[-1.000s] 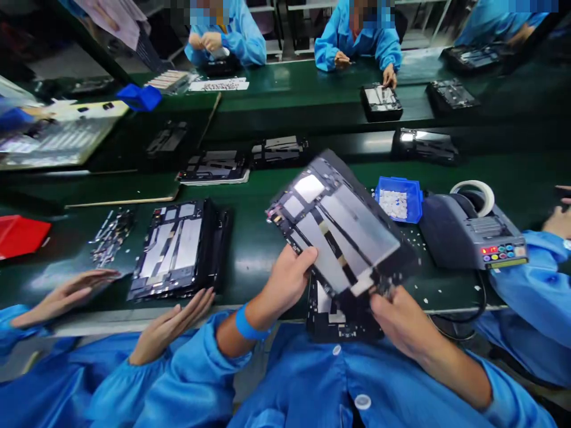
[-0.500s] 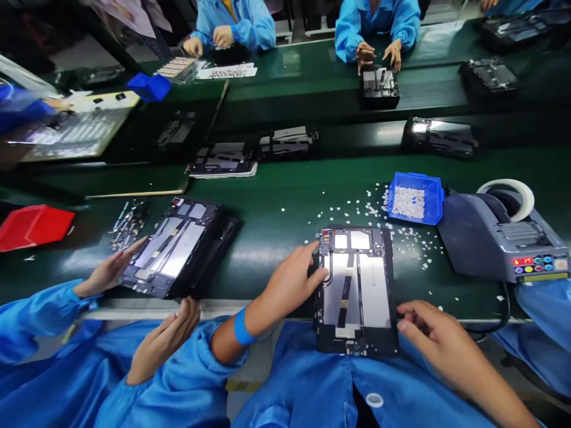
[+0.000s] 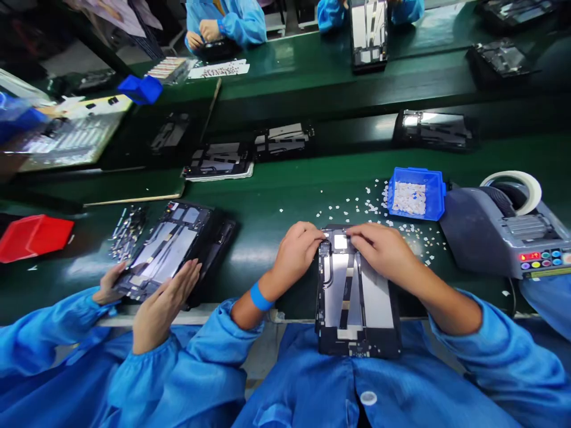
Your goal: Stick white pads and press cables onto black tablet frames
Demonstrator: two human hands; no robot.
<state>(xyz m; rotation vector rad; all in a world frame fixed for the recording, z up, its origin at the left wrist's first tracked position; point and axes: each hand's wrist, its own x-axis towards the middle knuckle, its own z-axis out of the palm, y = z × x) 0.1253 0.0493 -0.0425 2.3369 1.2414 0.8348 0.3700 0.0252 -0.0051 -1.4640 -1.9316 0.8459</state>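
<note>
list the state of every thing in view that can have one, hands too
open black tablet chassis with silver plates: flat, overhanging the green table's edge, innards exposed
left hand: fingers curled on the chassis's top left corner
right hand: fingertips pressing its top edge
small blue plastic bin: upright, holding white bits
white bits: scattered loose on the table
grey tape dispenser: lit, white roll loaded

- Green workbench (image 3: pixel 276 202): open tablet chassis (image 3: pixel 357 291) at near edge.
- Right: blue parts bin (image 3: pixel 417 193), tape dispenser (image 3: pixel 499 229), scattered white bits (image 3: pixel 352 208).
- Left: red tray (image 3: pixel 33 236).
</note>
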